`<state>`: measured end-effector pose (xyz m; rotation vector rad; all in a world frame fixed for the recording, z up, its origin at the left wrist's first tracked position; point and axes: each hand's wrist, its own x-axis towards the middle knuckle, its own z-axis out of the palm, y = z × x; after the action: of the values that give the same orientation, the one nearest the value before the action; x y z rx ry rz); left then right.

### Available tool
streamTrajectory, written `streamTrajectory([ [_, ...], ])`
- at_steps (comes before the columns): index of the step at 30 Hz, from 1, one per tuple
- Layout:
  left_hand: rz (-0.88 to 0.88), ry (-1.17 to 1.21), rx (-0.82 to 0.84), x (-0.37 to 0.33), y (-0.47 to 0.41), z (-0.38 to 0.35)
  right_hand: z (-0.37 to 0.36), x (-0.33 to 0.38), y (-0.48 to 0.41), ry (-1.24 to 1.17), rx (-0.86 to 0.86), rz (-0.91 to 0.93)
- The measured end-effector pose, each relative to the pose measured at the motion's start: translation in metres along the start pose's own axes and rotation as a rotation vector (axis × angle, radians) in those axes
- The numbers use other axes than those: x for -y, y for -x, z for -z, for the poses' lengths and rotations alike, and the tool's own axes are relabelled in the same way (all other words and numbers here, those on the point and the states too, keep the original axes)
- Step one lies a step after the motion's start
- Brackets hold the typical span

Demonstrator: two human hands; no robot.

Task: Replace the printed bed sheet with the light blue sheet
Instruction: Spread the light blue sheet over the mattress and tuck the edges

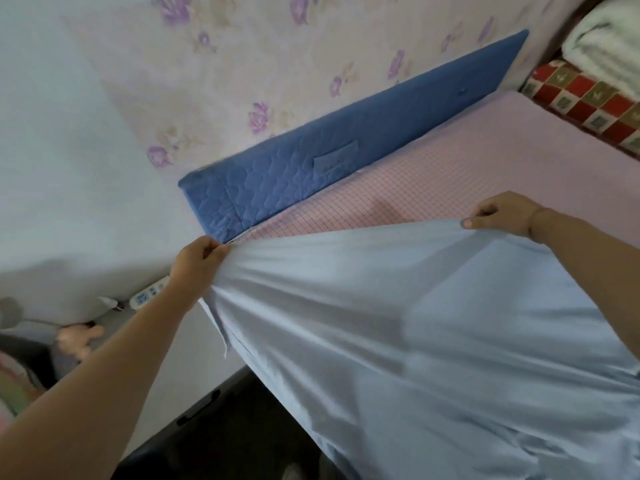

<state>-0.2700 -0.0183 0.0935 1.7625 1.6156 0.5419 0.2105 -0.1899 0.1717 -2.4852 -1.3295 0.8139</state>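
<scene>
— Where do we have the light blue sheet point(398, 323)?
— Stretched between our hands — left hand point(197, 263) pinches one edge, right hand point(502, 214) grips the other, over the pink checked mattress point(467, 174).

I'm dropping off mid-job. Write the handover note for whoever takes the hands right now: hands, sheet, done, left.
Left hand: pinches the leading edge of the light blue sheet, near the end of the blue quilted pad.
Right hand: grips the same edge further right, above the pink checked mattress surface.
Sheet: stretched between both hands, covering the near part of the bed.
Done: no printed sheet shows on the visible part of the mattress, and the new sheet is partly on.
Left: likely draw the edge up to the pad, spread it over the exposed pink area, and smooth it.
</scene>
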Motion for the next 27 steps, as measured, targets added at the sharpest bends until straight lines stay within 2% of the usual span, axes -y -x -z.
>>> streamTrajectory([
  [9,0.147,0.007,-0.021,0.049,-0.046,-0.007,-0.033,0.016,-0.107,0.255,0.173,0.006],
  [12,0.158,0.020,-0.001,0.055,-0.067,-0.018,-0.053,0.016,-0.144,0.292,0.038,-0.017],
  [16,0.172,0.052,0.022,0.059,-0.103,-0.040,-0.076,0.028,-0.184,0.193,-0.322,-0.163],
  [20,0.230,0.099,0.030,0.076,-0.136,-0.062,-0.099,0.037,-0.234,0.075,-0.404,-0.306],
  [27,0.355,0.141,-0.029,0.118,-0.189,-0.091,-0.119,0.092,-0.334,0.012,-0.465,-0.157],
])
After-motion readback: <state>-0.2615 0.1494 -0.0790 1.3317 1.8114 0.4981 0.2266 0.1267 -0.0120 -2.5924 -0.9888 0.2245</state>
